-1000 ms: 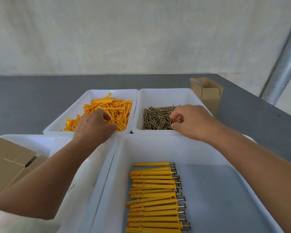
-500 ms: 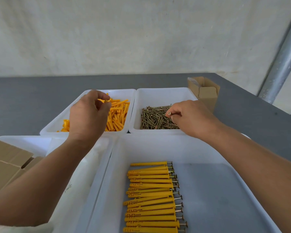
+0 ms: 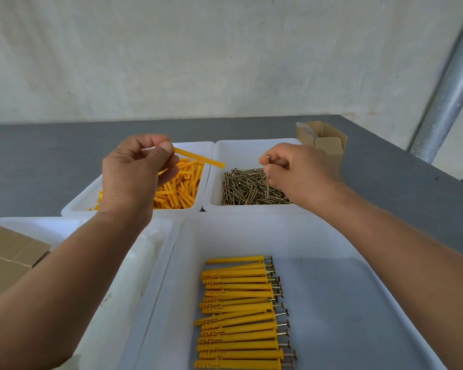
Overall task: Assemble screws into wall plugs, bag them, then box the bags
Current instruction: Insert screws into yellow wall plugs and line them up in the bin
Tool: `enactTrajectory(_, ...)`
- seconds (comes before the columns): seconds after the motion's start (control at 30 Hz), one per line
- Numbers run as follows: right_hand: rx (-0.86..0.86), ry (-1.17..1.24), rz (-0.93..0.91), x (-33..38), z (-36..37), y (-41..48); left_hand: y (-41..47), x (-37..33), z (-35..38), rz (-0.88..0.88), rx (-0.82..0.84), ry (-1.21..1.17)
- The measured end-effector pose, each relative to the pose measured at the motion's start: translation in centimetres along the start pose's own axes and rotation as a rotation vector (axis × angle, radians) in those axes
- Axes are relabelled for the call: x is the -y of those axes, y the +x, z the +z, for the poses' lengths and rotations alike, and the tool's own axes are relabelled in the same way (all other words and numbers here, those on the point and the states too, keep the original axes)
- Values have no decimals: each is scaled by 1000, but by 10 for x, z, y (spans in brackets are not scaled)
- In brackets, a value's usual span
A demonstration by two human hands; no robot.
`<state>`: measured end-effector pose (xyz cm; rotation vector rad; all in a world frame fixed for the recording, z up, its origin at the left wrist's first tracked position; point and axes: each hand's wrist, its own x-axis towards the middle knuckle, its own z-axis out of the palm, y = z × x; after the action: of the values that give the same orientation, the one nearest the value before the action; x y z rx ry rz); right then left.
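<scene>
My left hand (image 3: 137,172) pinches one orange wall plug (image 3: 199,157) between thumb and fingers, raised above the white bin of loose orange plugs (image 3: 179,188). My right hand (image 3: 297,172) pinches a single screw (image 3: 267,174), held upright with its head at the top, over the white bin of loose screws (image 3: 251,186). The plug's free end points toward the screw, a short gap apart. In the large white tray (image 3: 332,236) in front lies a neat row of several assembled plugs with screws (image 3: 241,311).
A small open cardboard box (image 3: 322,141) stands behind the screw bin at the right. Flattened cardboard (image 3: 6,260) lies at the left beside another white tray (image 3: 64,225). A metal pole (image 3: 449,94) rises at the far right of the grey table (image 3: 38,156).
Both hands have lifted out of their bins. The left now holds one plug up in the air, the right has raised one screw and turned it upright.
</scene>
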<state>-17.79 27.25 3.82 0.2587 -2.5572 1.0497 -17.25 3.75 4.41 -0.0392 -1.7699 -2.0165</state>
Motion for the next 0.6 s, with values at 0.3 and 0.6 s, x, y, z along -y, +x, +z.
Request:
enactTrajectory(0.3, -52, 606, 283, 9, -8, 0, 2, 13, 1, -392, 67, -87)
enactTrajectory(0.6, -95, 771, 338, 11, -12, 0, 0, 14, 2, -432, 97, -71)
